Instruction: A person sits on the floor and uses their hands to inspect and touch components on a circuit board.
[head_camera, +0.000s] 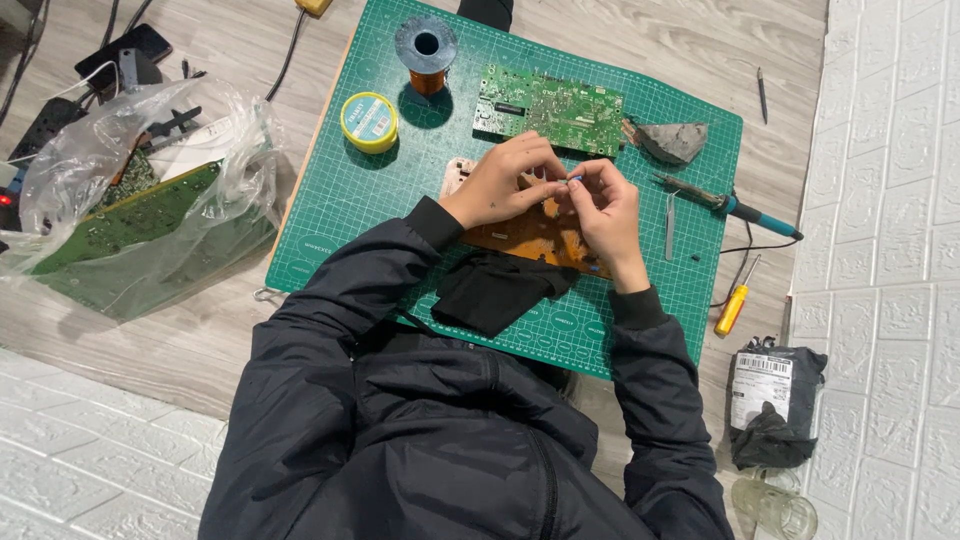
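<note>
My left hand (500, 185) and my right hand (606, 208) meet over a brown circuit board (520, 236) that lies on a green cutting mat (350, 200). The fingertips of both hands pinch a tiny bluish component (576, 180) between them; its shape is too small to make out. A green circuit board (550, 106) lies just beyond the hands. A black cloth (495, 290) rests on the mat below my wrists.
On the mat are a copper wire spool (427, 52), a yellow round tin (369, 122), a grey lump (672, 141), tweezers (669, 226) and a soldering iron (730, 206). A yellow screwdriver (733, 308), black labelled packet (772, 402) and glass jar (775, 506) lie right. A plastic bag of boards (130, 205) sits left.
</note>
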